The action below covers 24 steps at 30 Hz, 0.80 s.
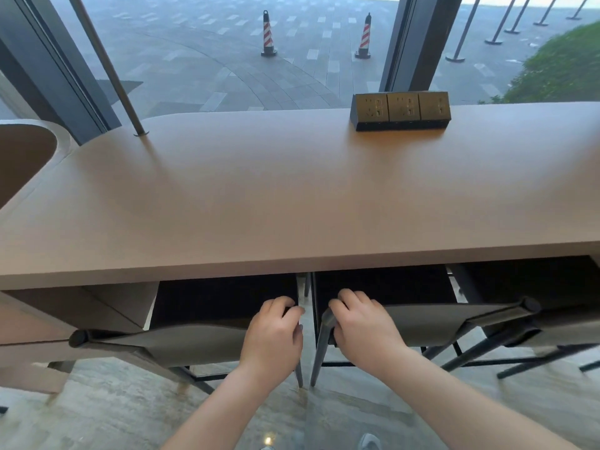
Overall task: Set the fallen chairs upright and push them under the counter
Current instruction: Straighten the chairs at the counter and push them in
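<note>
Chairs stand upright before you, two side by side, their dark seats tucked partly under the surface [259,203]. The left chair [181,344] has its backrest running left to right, parallel to the front edge of the surface, and its seat points away from you toward the window. The right chair [431,323] lies the same way, its backrest stretching off to the right. Only a narrow gap separates the two backrests, and thin dark legs drop from each inner corner to the floor [97,417].

Your left hand [274,336] grips the right end of the left chair's backrest, fingers curled over its top edge. Your right hand [363,326] grips the left end of the right chair's backrest, fingers wrapped over the top and thumb low on the near side.

A dark socket block [401,110] sits at the far edge of the surface, with three faces of outlets; any writing on it is too small to read. Outside, two striped bollards [268,34] stand on the paving.
</note>
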Available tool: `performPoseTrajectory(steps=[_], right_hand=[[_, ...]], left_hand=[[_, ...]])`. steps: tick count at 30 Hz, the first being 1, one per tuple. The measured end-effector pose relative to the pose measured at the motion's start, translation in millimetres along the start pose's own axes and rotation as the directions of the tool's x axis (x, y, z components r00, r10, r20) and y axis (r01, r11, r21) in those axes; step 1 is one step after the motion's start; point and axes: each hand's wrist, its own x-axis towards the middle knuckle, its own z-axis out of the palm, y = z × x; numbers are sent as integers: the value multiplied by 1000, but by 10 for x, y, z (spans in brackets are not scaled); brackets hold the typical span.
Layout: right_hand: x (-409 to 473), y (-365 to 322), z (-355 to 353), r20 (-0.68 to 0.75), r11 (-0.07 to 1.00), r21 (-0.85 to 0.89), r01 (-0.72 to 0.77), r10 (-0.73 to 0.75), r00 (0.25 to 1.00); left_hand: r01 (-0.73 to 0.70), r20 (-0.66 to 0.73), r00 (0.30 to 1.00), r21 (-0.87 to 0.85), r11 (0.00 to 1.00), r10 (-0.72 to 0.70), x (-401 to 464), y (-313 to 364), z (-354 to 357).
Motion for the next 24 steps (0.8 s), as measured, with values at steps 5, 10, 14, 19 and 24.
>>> performPoseTrajectory(steps=[5, 10, 14, 19, 24], right_hand=[[-192, -72, -85, 94, 897, 340, -282, 266, 959], [-445, -50, -268, 266, 389, 724, -569, 604, 751], [-732, 15, -453, 403, -63, 860, -507, 693, 598], [-1107, 225, -754, 474, -391, 879, -273, 662, 581], [-1796, 609, -1121, 469, -520, 846, -118, 621, 628]], left_hand=[[22, 62, 998, -298, 954, -4, 67, 114, -80], [278, 291, 951, -661, 697, -103, 102, 327, -107], [400, 384, 912, -756, 519, -144, 57, 643, -167], [475, 441, 879, -789, 390, -180, -147, 1120, -222], [487, 455, 873, -838, 248, -176, -366, 1889, -155]])
